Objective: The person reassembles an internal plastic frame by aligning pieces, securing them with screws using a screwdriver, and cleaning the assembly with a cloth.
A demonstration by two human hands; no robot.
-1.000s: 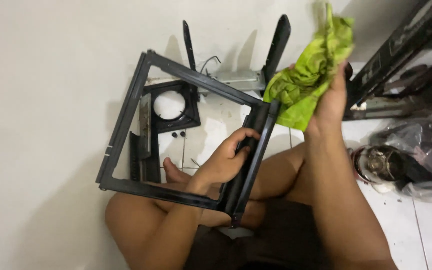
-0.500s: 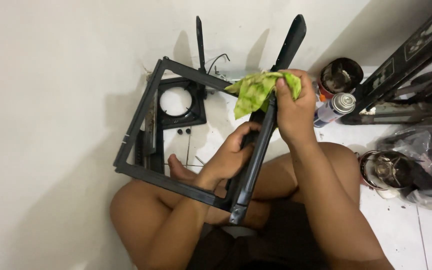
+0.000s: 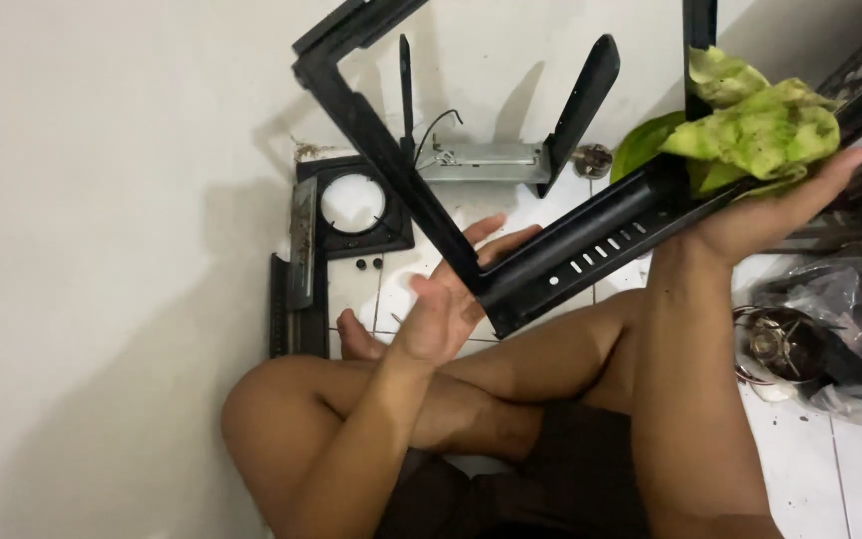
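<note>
Here's the black metal frame (image 3: 571,255), lifted off the floor above the person's crossed legs: flat, matte bars meeting at a sharp corner, one bar punched with a row of small slots. The left hand (image 3: 446,299) cups that lower corner, fingers spread wide and loose along the bar. The right hand (image 3: 765,205) props the slotted bar from beneath, fingers stretched out, a crumpled lime-green cloth (image 3: 755,125) bunched soft between palm and metal. On the white tiled floor (image 3: 800,469) lies a square black plate with a round white centre (image 3: 353,205), and a crinkled dark plastic bag (image 3: 850,329) sits right.
</note>
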